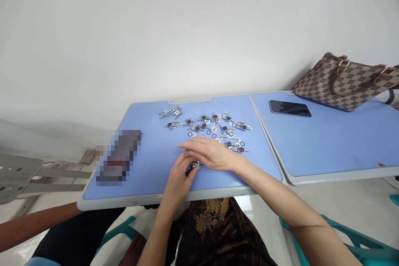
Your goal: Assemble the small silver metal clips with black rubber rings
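My left hand (182,169) is near the table's front edge, its thumb and fingers closed around a small metal part (195,164) with a dark face. Over it lies my right hand (212,152), palm down, its fingers stretched to the left across the left fingertips. The right thumb is close to the part; whether it touches cannot be made out. Beyond the hands, several similar silver parts with round black centres (204,125) are scattered about. Among them lie thin black rings (214,136) and flat silver plates (192,134). Farther back is a group of bare silver pieces (176,111).
A blurred-out dark flat object (120,158) rests on the left of the blue table (149,174). On the adjoining table (327,145) are a black phone (289,108) and a checkered handbag (339,81) against the wall. Another person's arm (40,220) shows at lower left.
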Motion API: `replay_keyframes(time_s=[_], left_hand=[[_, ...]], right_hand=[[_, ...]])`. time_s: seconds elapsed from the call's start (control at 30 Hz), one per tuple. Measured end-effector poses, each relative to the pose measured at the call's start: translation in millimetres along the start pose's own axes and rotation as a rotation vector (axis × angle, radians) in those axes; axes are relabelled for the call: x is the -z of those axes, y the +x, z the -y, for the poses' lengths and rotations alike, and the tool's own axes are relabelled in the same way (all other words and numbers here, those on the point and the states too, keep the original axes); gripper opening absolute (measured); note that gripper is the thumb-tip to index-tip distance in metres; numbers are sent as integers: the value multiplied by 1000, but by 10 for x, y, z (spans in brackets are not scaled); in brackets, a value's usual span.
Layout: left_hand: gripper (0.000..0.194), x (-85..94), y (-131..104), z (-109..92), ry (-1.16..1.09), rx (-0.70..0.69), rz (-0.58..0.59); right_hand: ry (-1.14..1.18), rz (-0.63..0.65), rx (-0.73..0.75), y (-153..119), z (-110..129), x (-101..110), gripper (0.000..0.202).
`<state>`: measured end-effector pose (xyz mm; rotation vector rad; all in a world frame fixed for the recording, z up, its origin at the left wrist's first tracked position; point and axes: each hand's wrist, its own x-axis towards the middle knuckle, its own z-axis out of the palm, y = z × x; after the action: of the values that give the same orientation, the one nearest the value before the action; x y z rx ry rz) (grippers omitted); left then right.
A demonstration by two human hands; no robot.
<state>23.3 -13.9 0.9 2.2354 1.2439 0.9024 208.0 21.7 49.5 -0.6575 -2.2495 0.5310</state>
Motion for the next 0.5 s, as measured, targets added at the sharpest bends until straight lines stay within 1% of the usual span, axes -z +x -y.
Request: replay_keyframes(time_s=[0.03,0.1,0.17,0.27,0.33,0.4,0.5], left_hand=[[11,-5,-1,9,6,-1,-4],[11,-12,-3,22,16,7,-10],[12,-16,-5,25,15,22,-6],[11,-12,-3,14,4,23,11],[10,-7,0,6,0,19,11],[9,-4,6,1,-6,10,5],[9,-3,14,-2,-22,-15,0]], right_hand=[[28,1,9,-4,6,-5,34],[51,-27,13,-10,4,-28,30],[20,-94,-24,-9,-18,-68,24],[-44,-159,-78,-7,-70,-122,23],[-77,-151,-72,-13,-92,-123,26],[-106,-112,-48,-25,-91,-95,32],[-80,-50,-4,-42,-66,-44,38]])
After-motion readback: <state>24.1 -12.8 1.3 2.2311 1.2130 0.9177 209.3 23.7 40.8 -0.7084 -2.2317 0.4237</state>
